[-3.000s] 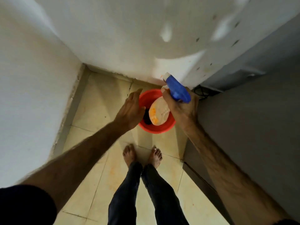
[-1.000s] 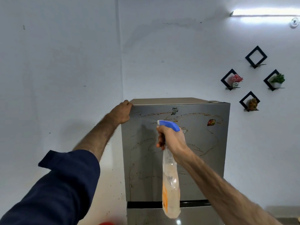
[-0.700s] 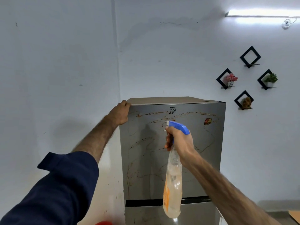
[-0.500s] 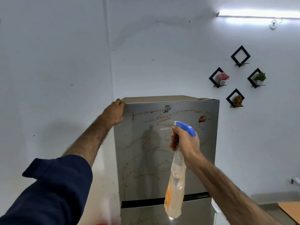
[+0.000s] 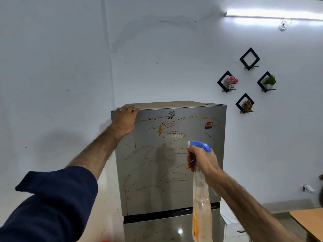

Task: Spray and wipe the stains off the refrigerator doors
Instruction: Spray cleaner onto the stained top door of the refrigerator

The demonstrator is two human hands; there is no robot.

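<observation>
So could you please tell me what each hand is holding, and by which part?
Right hand grips the spray bottle at its neck; left hand holds the refrigerator's top corner.

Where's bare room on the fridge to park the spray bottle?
The fridge top shows bare from the left hand gripping its front-left corner across to the right edge. The stained upper door offers no ledge; the right hand holds the spray bottle before it.

Silver refrigerator (image 5: 167, 163) at centre, upper door (image 5: 148, 172) streaked with thin brown-orange stains (image 5: 160, 130). Left hand (image 5: 125, 119) grips the door's top corner at 10 o'clock, fingers hooked over the edge. Right hand (image 5: 201, 159) at 3 o'clock of the door holds a spray bottle (image 5: 201, 206), blue nozzle (image 5: 199, 145) facing the door. Four diamond wall shelves (image 5: 249, 58) at 2 o'clock.
</observation>
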